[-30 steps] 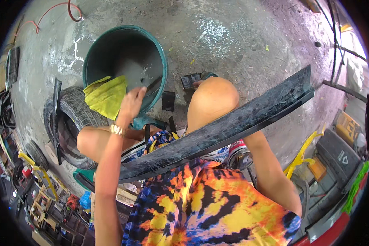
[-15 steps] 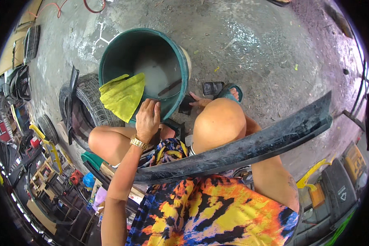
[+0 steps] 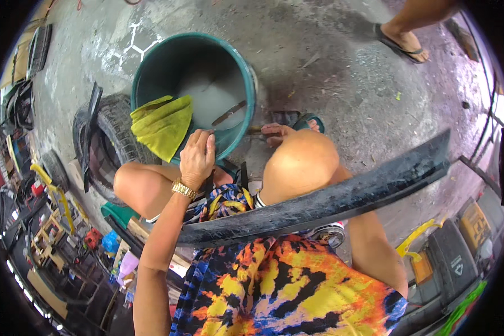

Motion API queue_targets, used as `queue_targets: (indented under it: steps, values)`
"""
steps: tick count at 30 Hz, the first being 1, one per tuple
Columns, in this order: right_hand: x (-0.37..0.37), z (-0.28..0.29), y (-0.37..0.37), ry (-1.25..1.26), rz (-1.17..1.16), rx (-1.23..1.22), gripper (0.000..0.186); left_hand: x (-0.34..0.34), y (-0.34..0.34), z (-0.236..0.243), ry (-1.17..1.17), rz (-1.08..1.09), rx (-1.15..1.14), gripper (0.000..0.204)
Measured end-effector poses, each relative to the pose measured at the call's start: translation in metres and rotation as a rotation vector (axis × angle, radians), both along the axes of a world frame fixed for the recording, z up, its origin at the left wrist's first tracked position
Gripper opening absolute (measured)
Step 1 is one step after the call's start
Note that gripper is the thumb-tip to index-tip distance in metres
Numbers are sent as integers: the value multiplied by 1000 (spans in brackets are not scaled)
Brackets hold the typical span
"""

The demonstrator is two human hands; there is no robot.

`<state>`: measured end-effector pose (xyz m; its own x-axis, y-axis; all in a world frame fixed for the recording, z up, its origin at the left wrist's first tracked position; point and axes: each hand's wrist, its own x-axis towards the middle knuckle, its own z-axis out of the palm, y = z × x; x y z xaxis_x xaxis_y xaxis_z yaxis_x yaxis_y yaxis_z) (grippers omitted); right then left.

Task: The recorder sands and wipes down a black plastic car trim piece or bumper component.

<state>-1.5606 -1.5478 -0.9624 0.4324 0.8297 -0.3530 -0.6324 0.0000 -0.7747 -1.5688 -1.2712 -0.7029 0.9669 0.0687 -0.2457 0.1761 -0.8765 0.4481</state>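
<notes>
My left hand point(image 3: 199, 151) is curled over the near rim of the green bucket point(image 3: 247, 84), beside the yellow cloth point(image 3: 157, 126); what its fingertips hold is unclear. The bucket holds cloudy liquid point(image 3: 210, 101) and a narrow dark piece point(image 3: 228, 113). My right hand point(image 3: 274, 133), beyond my right knee, closes on a small, thin brownish object point(image 3: 255, 129) just outside the bucket. A long black strip point(image 3: 319, 201) lies slanted across my lap, under my left forearm and over my right arm. A dark pad point(image 3: 283, 117) is on the floor near my right hand.
An upright-leaning black strip point(image 3: 91, 117) rests on a tyre point(image 3: 109, 112) at left. A co-worker's foot point(image 3: 403, 42) in a flip-flop stands upper right. Tools and parts point(image 3: 56, 235) clutter the lower left; yellow frames point(image 3: 409, 246) and dark panels point(image 3: 448, 246) lie right.
Since a second ago the black strip's far end has dropped lower. My right hand has moved to the thin object and closed. The co-worker's leg has stepped into view.
</notes>
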Motion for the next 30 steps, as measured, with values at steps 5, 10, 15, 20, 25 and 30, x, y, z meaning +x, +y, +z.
queue_targets:
  steps: [5,10,15,20,25,30]
  values:
    - [35,59,-96,-226,-236,-229,52,3,-8,-12,-21,-21,8,23]
    - [9,127,-132,-57,-883,-346,36,1,6,-44,-98,-23,52,26]
    - [-41,120,-152,204,-1302,-47,32,14,36,-84,-188,-30,83,37]
    - [-87,112,-160,229,-1466,-30,38,39,57,-111,-125,-70,101,36]
    - [-90,109,-155,256,-1460,66,37,57,64,-136,-202,-55,119,38]
    - [-74,85,-148,170,-1289,-347,26,74,69,-136,-99,-12,16,41]
